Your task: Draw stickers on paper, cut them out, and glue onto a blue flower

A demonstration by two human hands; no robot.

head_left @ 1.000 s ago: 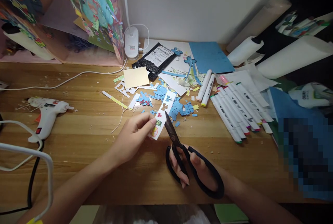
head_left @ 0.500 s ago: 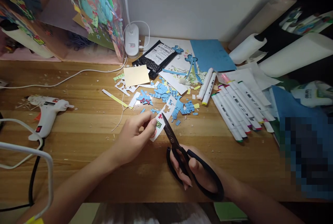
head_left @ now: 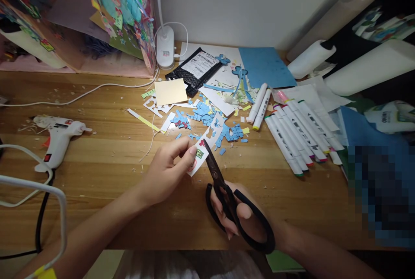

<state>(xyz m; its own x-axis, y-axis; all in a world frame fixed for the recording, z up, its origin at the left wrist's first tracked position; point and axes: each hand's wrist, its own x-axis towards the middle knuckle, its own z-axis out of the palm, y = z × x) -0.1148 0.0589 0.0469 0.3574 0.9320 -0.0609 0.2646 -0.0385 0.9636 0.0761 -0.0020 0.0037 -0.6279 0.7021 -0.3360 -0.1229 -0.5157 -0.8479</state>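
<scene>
My left hand (head_left: 168, 169) pinches a narrow white sticker strip (head_left: 207, 147) printed with small coloured pictures, holding it above the wooden desk (head_left: 106, 162). My right hand (head_left: 241, 216) grips black scissors (head_left: 227, 192) through the handle loops. The blades point up and left, and they meet the strip's right edge just beside my left fingertips. The lower end of the strip is partly hidden behind my fingers.
Blue and yellow paper scraps (head_left: 207, 119) lie just beyond the strip. A row of white markers (head_left: 295, 134) is at right, a white glue gun (head_left: 56, 134) with cable at left. A decorated cardboard box (head_left: 97, 20), a lamp base (head_left: 164, 48) and paper rolls (head_left: 363, 69) line the back.
The scissors have moved left onto the strip's edge and their blades have closed in. My left hand has pulled the strip slightly lower and nearer.
</scene>
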